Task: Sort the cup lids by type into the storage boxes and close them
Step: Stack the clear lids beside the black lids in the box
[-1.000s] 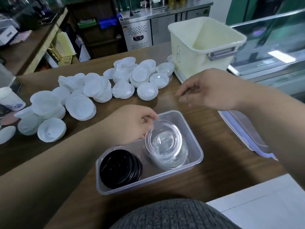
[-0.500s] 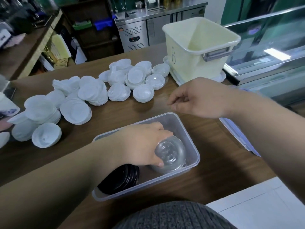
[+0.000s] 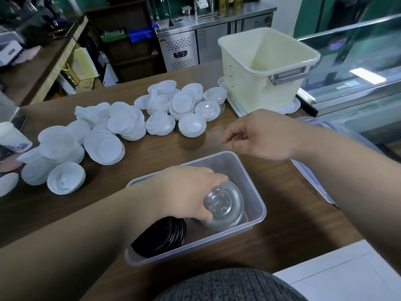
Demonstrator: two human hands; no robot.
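A clear rectangular storage box [image 3: 258, 198] sits on the wooden table in front of me. Inside it, a stack of black lids [image 3: 162, 236] leans at the left end and a stack of clear lids [image 3: 225, 208] lies on its side at the right end. My left hand [image 3: 186, 192] reaches into the box and grips the clear stack from above. My right hand [image 3: 260, 135] hovers over the table beyond the box, fingers loosely curled, holding nothing. Several piles of white lids [image 3: 121, 127] and clear dome lids [image 3: 207, 108] cover the table behind.
A tall cream storage bin [image 3: 267, 70] marked B stands on its lid at the back right. A clear box lid with blue trim [image 3: 312, 177] lies under my right forearm. A paper cup [image 3: 13, 137] stands at the far left. A white surface [image 3: 347, 274] fills the near right corner.
My left hand pushed the clear lid stack down into the box and tipped it onto its side. My right hand drifted slightly toward the box.
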